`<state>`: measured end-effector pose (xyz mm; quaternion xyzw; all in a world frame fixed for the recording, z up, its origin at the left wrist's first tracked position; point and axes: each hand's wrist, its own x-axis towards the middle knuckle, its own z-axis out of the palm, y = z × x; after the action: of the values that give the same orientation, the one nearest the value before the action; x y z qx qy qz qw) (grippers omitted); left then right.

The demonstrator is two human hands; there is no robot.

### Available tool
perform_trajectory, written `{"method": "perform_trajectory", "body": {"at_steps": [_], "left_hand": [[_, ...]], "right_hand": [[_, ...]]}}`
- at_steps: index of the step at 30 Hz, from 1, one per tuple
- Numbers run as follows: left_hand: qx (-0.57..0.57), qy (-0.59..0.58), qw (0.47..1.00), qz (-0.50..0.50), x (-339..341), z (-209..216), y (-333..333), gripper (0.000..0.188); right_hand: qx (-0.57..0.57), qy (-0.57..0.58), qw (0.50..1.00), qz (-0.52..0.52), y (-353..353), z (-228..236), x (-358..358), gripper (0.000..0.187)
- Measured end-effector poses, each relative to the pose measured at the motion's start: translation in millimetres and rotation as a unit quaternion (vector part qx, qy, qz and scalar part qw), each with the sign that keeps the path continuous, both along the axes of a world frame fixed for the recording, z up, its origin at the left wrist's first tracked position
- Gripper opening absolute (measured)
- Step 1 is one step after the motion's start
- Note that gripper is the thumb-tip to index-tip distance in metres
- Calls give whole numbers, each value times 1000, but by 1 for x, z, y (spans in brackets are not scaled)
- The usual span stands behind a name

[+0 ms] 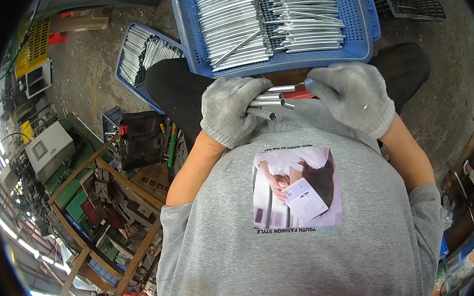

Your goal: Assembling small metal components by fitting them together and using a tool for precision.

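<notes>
Head view: the person's left hand, in a grey knitted glove, has its fingers closed around a small bunch of cut metal tubes. The bunch lies beneath those fingers (its inner ends are hidden by the glove), with the open ends poking out past the fingertips to the right in a loose fan, the lowest angled toward the person's grey T-shirt. The uppermost tube reaches toward the right hand, gloved alike, whose fingers are bunched together just beside that tube's end. Something thin shows between tube and fingertips, too small to name; one cannot tell whether the right fingers pinch it.

Both hands are near the closest rim of a blue perforated plastic crate, which holds two stacks of similar tubes side by side, a few lying askew on top. To its left, a smaller blue basket carries more tubes, partly behind the person's dark trouser leg. To its right, a black plastic crate carries another bundle.
</notes>
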<state>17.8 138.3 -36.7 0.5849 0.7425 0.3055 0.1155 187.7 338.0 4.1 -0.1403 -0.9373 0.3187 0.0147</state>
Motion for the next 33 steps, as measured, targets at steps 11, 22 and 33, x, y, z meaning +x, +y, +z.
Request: {"method": "perform_trajectory", "body": {"at_steps": [11,22,33], "left_hand": [[9,2,1000,4,-2,-8,-3,31],[-180,-120,976,27,-6,2,13,25],[-221,-133,965,-47,-16,12,21,25]], "right_hand": [[-40,-14,999,-2,-1,-5,-2,15],[-109,-81,988,-67,21,7,4,18],[-30,44,998,-37,17,8,10,18]]}}
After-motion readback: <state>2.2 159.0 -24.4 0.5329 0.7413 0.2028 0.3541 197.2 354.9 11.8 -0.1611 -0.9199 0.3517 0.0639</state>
